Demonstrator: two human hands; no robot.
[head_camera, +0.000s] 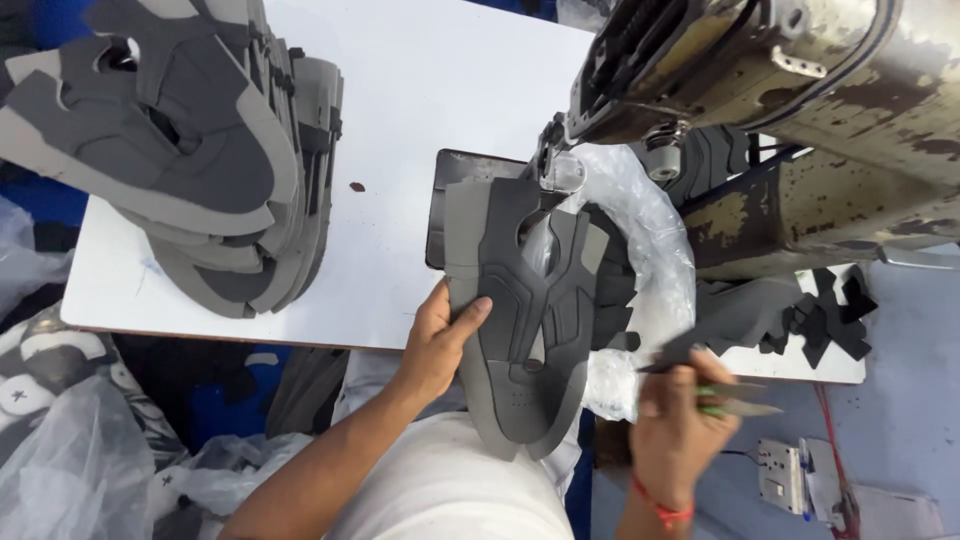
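Grey foam-like shoe upper (525, 320), held at the table's near edge, under the sewing machine.

We see the flat grey piece lying partly on the white table (400, 130) and partly hanging over its near edge toward the person's lap; our left hand (440, 345) pinches its left side, thumb on top and fingers under it. Our right hand (675, 415) is closed around small thread snips (735, 400), blades pointing right, just beside the upper's right edge. Behind the upper we note crumpled clear plastic (640, 230) and the worn metal sewing machine (780, 90), its head just above the piece's far end. Dark cut pieces (810, 315) lie to the right. Well apart, at far left, a stack of matching grey uppers (190, 150) sits on the table.
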